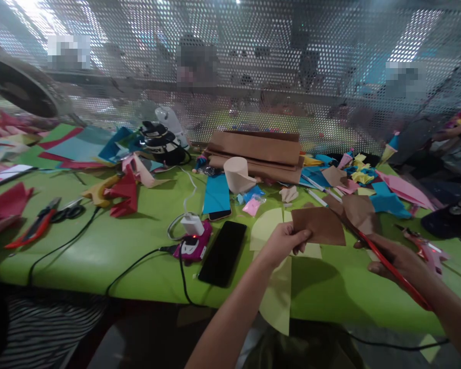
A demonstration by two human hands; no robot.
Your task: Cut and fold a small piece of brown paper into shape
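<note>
One purple socket (200, 245) and one black phone (223, 253) lie leftward; the left hand (282, 243) pinches one brown paper (322, 225) over yellow paper (278, 297); the right hand (405, 259) grips one pair of red scissors (388, 264), near one pink glue gun (433, 253)

L hand (285, 240) pinched, R hand (401, 260) curled.

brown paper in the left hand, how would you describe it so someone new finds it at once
On the green table, go right of the black phone to the pale yellow paper. Over it, the left hand pinches the brown paper by one end. Unlike the brown piece by the right hand or the long brown stack at the back, this one sits between thumb and fingers.
</note>
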